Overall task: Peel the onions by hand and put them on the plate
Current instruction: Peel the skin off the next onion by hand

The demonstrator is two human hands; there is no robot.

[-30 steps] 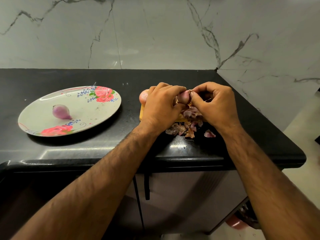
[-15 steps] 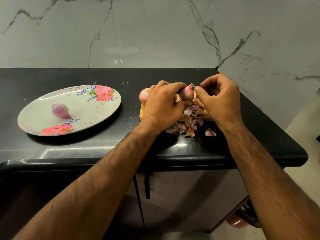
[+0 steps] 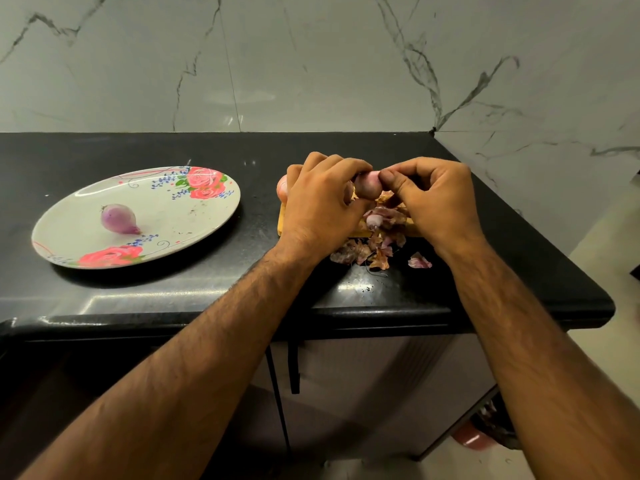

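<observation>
My left hand (image 3: pixel 320 206) grips a small pink onion (image 3: pixel 368 185) above a wooden board (image 3: pixel 282 223). My right hand (image 3: pixel 436 199) pinches the onion's right end with thumb and fingertips. One peeled purple onion (image 3: pixel 117 218) lies on the flowered plate (image 3: pixel 207 216) at the left. Another onion (image 3: pixel 282 187) shows partly behind my left hand, on the board's far left corner. A pale onion piece (image 3: pixel 375 221) lies among the skins between my hands.
Loose onion skins (image 3: pixel 363 252) are heaped at the board's near edge, with one pink scrap (image 3: pixel 419 261) to their right. The black counter (image 3: pixel 138 296) ends at a rounded front edge, and its right end stops just past my right wrist. Marble wall stands behind.
My right hand, drawn slightly away half a second ago, has come back onto the onion's right end. The onion has turned in my left hand; its dry tip no longer shows.
</observation>
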